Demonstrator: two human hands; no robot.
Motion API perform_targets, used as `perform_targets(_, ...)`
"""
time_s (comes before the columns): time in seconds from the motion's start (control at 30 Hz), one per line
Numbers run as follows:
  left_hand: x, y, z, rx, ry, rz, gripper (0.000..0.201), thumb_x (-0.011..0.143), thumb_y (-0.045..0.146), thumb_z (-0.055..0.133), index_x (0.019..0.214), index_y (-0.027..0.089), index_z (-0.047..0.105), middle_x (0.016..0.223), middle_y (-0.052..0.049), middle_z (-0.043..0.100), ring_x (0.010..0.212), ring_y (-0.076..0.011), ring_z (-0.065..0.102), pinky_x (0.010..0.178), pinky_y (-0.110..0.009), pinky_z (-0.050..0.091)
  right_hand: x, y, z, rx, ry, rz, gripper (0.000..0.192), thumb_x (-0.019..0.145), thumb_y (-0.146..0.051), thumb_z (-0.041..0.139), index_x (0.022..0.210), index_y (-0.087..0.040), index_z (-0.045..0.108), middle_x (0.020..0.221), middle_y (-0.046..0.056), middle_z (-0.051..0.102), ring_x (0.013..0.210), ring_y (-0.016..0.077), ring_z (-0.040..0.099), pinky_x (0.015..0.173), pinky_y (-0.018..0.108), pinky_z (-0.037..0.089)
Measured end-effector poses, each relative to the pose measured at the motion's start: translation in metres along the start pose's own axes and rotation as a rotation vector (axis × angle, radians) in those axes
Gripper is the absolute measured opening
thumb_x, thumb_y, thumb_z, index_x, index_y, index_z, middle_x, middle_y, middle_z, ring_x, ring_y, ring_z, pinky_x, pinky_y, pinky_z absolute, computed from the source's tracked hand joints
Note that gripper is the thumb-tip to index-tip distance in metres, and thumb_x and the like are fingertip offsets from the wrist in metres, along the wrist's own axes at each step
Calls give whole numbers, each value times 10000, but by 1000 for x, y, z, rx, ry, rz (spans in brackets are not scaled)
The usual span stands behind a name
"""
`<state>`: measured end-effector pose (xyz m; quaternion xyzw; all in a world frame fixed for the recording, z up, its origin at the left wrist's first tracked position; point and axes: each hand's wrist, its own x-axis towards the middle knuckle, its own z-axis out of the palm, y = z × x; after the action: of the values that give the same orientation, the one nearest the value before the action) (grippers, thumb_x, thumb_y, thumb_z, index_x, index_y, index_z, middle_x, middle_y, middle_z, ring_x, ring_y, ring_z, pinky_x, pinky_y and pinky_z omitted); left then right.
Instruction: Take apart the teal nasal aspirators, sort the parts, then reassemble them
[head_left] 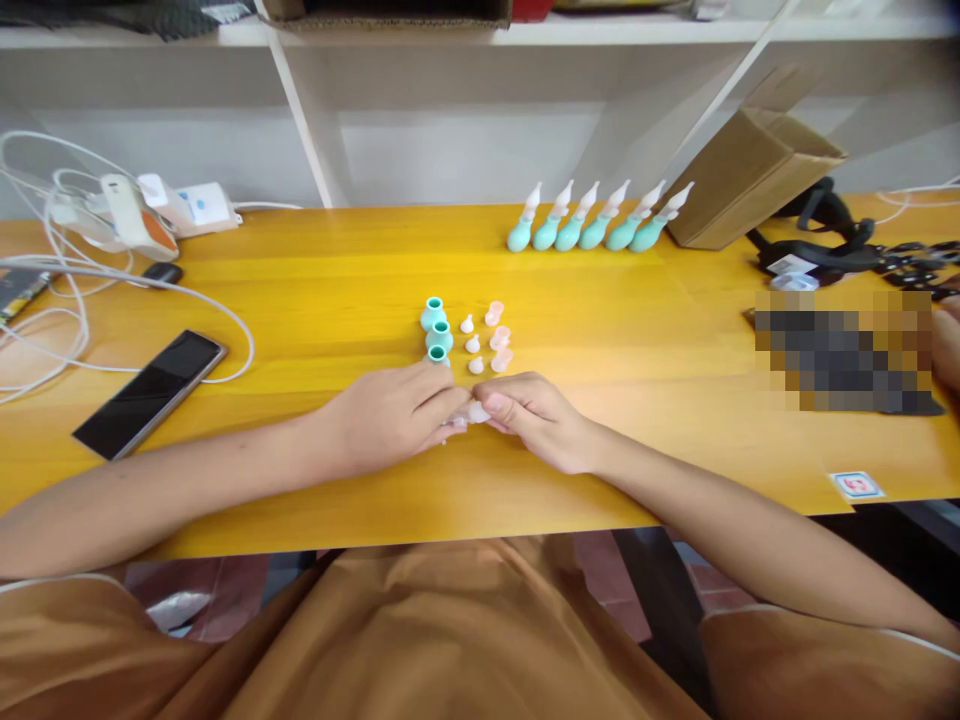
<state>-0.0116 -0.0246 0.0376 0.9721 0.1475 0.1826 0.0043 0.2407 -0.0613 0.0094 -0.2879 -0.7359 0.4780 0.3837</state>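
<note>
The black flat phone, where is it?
In the head view, the black flat phone lies on the left side of the yellow wooden table, inside a loop of white cable, left of the left hand.

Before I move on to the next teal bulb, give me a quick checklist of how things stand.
1. Both hands, left hand and right hand, meet on a small translucent part: ok.
2. Part's seating: cannot tell.
3. Three open teal rubber bulbs by the left hand: ok.
4. White tips and pink caps in rows: ok.
5. Six finished teal aspirators upright at the back: ok.
</note>
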Motion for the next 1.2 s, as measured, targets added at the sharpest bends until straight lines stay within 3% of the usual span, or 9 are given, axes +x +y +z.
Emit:
perform_targets(0.17, 3, 1, -6, -317, -45, -112, 261, 1154, 389, 525, 1077, 180, 660, 1057, -68, 690, 865, -171, 663, 789, -287, 552, -2, 3, 3, 208, 20, 47, 622, 1115, -670, 522, 694, -217, 454, 645, -52, 387, 561, 104, 316, 527, 276, 274)
perform_targets(0.3, 6, 3, -9, -553, 81, -234, 196, 1097, 391, 652, 1033, 207, 631, 976, -18, 709, 844, -155, 664, 799, -281, 542, -1, 5, 3, 274, 44, 47, 630, 1086, -701, 560, 695, -218, 450, 641, -65, 343, 547, 97, 263, 504, 273, 234)
perform_targets(0.43, 6, 6, -8, -561, 231, -345, 252, 1014, 448, 773, 1045, 221, 667, 1007, -24, 755, 903, -179, 706, 851, -319, 556, 1, 8, 5, 167, 80, 64, 602, 1096, -681, 555, 722, -215, 481, 643, -62, 372, 557, 100, 298, 515, 270, 267)
perform_targets(0.77, 9, 0, -6, -721, 154, -364, 149, 979, 346, 808, 950, 205, 770, 954, -21, 812, 865, -159, 751, 830, -276, 575, 0, 8, 9, 103, 16, 79, 560, 1121, -629, 537, 758, -203, 538, 675, -48, 400, 614, 115, 350, 580, 273, 304)
perform_targets(0.9, 9, 2, -4, -648, 191, -380, 30, 932, 214, 785, 954, 205, 765, 946, -3, 800, 846, -142, 737, 805, -253, 551, 1, 8, 8, 41, 38, 65, 553, 1128, -617, 526, 766, -199, 551, 708, -28, 473, 667, 124, 422, 629, 274, 341)
perform_targets(1.03, 9, 4, -7, -518, 174, -401, 63, 893, 152, 748, 926, 202, 730, 893, 22, 770, 796, -131, 702, 747, -242, 507, 2, 5, 7, -82, 24, 53, 543, 1150, -588, 489, 777, -200, 555, 702, -31, 486, 654, 124, 431, 638, 274, 349)
perform_targets(1.1, 9, 2, -13, -464, 117, -388, 64, 892, 149, 739, 902, 203, 706, 860, 32, 748, 774, -134, 681, 723, -243, 484, 2, 4, 3, -153, 18, 20, 547, 1164, -568, 467, 759, -205, 528, 684, -38, 468, 634, 121, 422, 636, 274, 347)
perform_targets(1.2, 6, -3, -21, -366, -64, -274, 83, 919, 130, 705, 927, 211, 690, 869, 34, 728, 785, -151, 672, 718, -252, 463, 3, 3, -7, -316, -7, -32, 549, 1181, -540, 435, 750, -207, 508, 697, -24, 511, 644, 128, 465, 666, 280, 366)
